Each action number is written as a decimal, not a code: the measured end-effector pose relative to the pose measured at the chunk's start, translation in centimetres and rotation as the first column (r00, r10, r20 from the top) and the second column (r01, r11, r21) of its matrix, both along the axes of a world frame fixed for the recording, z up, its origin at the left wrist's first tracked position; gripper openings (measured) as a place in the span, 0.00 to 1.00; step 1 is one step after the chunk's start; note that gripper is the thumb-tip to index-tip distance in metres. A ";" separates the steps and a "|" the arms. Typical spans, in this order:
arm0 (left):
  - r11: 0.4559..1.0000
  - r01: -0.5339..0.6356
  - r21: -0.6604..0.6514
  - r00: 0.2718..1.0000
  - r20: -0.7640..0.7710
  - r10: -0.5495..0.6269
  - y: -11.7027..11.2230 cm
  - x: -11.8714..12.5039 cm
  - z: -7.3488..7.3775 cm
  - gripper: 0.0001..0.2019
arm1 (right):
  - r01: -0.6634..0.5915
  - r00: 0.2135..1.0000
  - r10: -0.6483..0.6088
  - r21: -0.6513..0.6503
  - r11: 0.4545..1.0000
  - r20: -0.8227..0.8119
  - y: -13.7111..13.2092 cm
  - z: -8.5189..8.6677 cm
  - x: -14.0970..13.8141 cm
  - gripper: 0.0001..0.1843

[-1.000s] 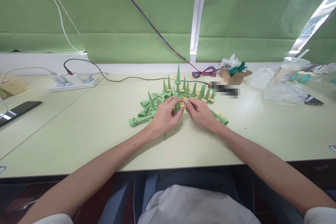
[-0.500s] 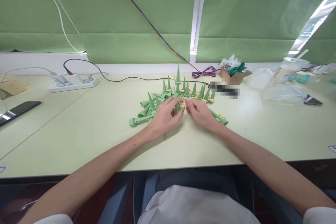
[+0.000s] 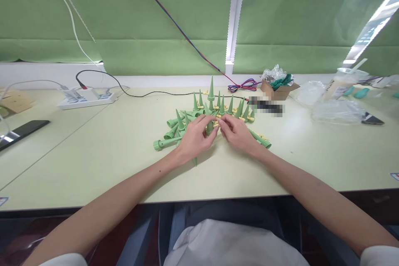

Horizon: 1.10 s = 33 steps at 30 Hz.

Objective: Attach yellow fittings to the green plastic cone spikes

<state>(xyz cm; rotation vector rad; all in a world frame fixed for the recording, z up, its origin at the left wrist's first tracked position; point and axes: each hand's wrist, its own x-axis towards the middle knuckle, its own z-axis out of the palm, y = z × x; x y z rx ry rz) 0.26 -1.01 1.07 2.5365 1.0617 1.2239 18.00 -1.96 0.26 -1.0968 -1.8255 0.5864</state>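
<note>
My left hand [image 3: 196, 137] is closed around a green plastic cone spike [image 3: 210, 126] at the middle of the pale table [image 3: 93, 158]. My right hand [image 3: 237, 132] pinches a small yellow fitting [image 3: 217, 124] against that spike's top. Behind the hands several green cone spikes [image 3: 218, 102] stand upright with yellow fittings at their bases. More green spikes [image 3: 170, 133] lie flat in a heap left of my left hand, and one lies right of my right wrist [image 3: 260, 139].
A white power strip [image 3: 85, 97] with a black cable sits far left, a dark phone [image 3: 21, 129] beyond it. A cardboard box with plastic wrap [image 3: 278, 85], clear bags [image 3: 335, 110] and a bottle [image 3: 343, 83] stand at the back right. Red-blue wires [image 3: 243, 87] coil behind the spikes.
Almost nothing has moved. My right fingers shifted slightly on the yellow fitting at the spike's top; both hands stay together.
</note>
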 end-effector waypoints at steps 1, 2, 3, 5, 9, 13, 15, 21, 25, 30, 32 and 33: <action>1.000 0.003 -0.005 1.000 -0.001 -0.003 0.0 0.0 0.0 0.07 | 0.011 1.000 -0.011 0.011 1.000 0.012 0.0 0.0 0.0 0.17; 1.000 0.006 -0.010 1.000 -0.001 -0.006 -0.1 0.0 0.0 0.07 | 0.020 1.000 -0.021 0.023 1.000 0.022 0.1 -0.1 0.0 0.18; 1.000 0.010 -0.014 1.000 -0.002 -0.010 -0.1 0.0 0.1 0.07 | 0.026 0.999 -0.027 0.035 0.999 0.030 0.1 -0.1 0.0 0.18; 1.000 0.016 -0.021 1.000 -0.002 -0.016 -0.1 0.0 0.1 0.08 | 0.029 0.999 -0.031 0.057 0.998 0.038 0.2 -0.2 0.0 0.18; 0.999 0.034 -0.015 0.999 0.002 -0.034 -0.1 0.0 0.0 0.09 | 0.036 0.997 -0.041 0.089 0.995 0.057 0.3 -0.2 0.0 0.21; 0.998 0.054 0.018 0.999 0.001 -0.054 -0.1 -0.1 -0.2 0.11 | 0.030 0.997 -0.036 0.079 0.996 0.073 0.2 -0.1 0.0 0.25; 0.998 0.054 0.028 0.999 -0.002 -0.054 -0.1 -0.1 -0.2 0.11 | 0.027 0.997 -0.032 0.069 0.997 0.068 0.2 0.0 0.0 0.27; 0.998 0.053 0.025 0.999 -0.008 -0.053 0.0 0.0 -0.3 0.11 | 0.030 0.997 -0.032 0.042 0.999 0.065 0.2 0.0 -0.1 0.29; 0.999 0.030 0.013 1.000 0.003 -0.031 0.1 0.0 -0.2 0.09 | 0.050 0.997 -0.052 0.034 0.998 0.056 0.1 0.1 -0.2 0.27; 1.000 0.015 0.011 1.000 0.006 -0.015 0.0 0.0 -0.1 0.08 | 0.045 0.998 -0.045 0.007 0.999 0.040 0.0 0.1 -0.1 0.23; 1.000 0.017 0.001 1.000 0.000 -0.017 0.0 0.0 -0.1 0.08 | 0.047 0.997 -0.048 0.024 0.999 0.053 0.0 0.0 -0.1 0.23; 1.000 0.019 -0.003 1.000 0.000 -0.019 -0.1 0.0 -0.1 0.08 | 0.050 0.997 -0.052 0.035 0.998 0.060 0.1 0.0 -0.1 0.23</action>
